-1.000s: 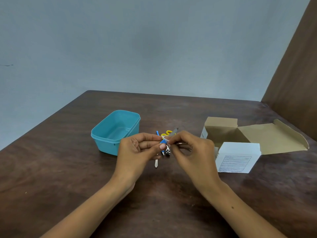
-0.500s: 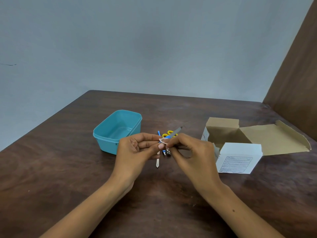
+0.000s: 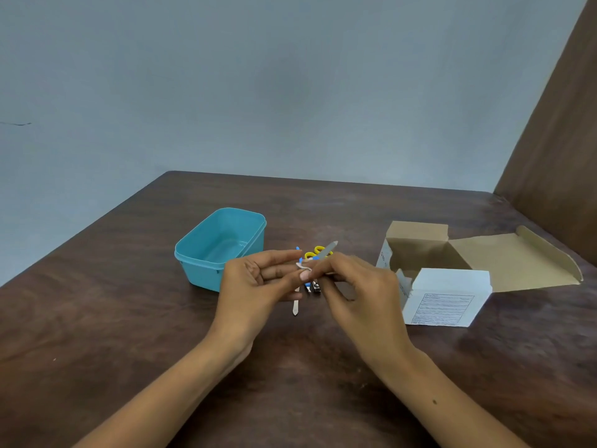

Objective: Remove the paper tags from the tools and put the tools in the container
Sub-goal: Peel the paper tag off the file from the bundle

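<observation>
A teal container [image 3: 220, 245] stands open on the dark wooden surface [image 3: 97, 318] at the left of the scene, its long side running toward the far edge; nothing shows inside it.

Just right of it, at about its 4 o'clock, the left hand [image 3: 258, 286] is raised over the surface with the palm turned inward. Its thumb and forefinger are pressed together on a small curl of white paper tag [image 3: 303, 267], while the other fingers are loosely curled.

The tag sits where the two hands meet, wrapped around a slim grey metal tool [image 3: 329, 248] whose flat tip points up toward 1 o'clock above the fingers.

Below and behind the hands, more tools lie on the surface: a pale flat stick [image 3: 295, 308] at 6 o'clock from the tag, a small metal clipper [image 3: 315, 287] beside it, a blue-handled piece [image 3: 298, 250] partly hidden by the left fingers, and yellow scissor handles [image 3: 314, 252] behind the held tool. How these touch one another cannot be told, since the hands cover most of them.

The right hand [image 3: 358, 292] comes in from 5 o'clock, its fingertips closed in a pinch on the shaft of the grey tool, right against the tag.

Further right, at 3 o'clock from the hands and apart from them, stands an open cardboard box [image 3: 420, 250] with a white printed front [image 3: 445, 302] and its brown lid flap [image 3: 517, 263] spread out to the right.
</observation>
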